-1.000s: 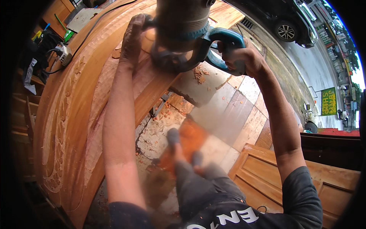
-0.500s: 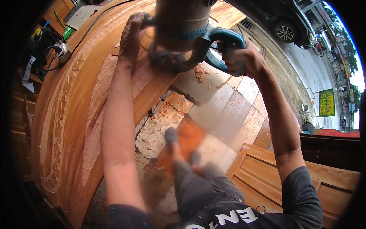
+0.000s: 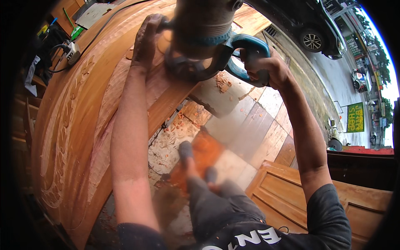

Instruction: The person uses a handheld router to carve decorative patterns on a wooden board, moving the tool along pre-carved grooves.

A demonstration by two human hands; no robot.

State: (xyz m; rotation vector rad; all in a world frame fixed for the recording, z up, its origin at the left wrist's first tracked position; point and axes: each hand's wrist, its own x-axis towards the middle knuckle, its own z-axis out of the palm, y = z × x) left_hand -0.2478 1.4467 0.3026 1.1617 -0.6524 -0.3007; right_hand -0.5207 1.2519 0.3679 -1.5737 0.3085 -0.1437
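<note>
A large router (image 3: 204,29) with a grey body and a teal collar stands on a carved wooden panel (image 3: 81,137), over the panel's right edge. My right hand (image 3: 273,68) is wrapped round its teal and black D-shaped handle (image 3: 250,41). On the other side, my left hand (image 3: 146,39) is closed round the router's dark side knob (image 3: 164,24). Scrolls and curved borders are cut into the panel's brown wood. The router's dark base hides the bit and the spot where it meets the wood.
A black cord (image 3: 102,29) crosses the panel to a power strip (image 3: 73,52) at the left. Wood shavings (image 3: 223,82) litter the tiled floor (image 3: 233,121). A panelled door (image 3: 287,191) lies at lower right. Beyond are a parked car (image 3: 310,25) and a street.
The router and both hands sit slightly further right in the picture, still held the same way. The view has shifted a little, and a vehicle now shows on the street.
</note>
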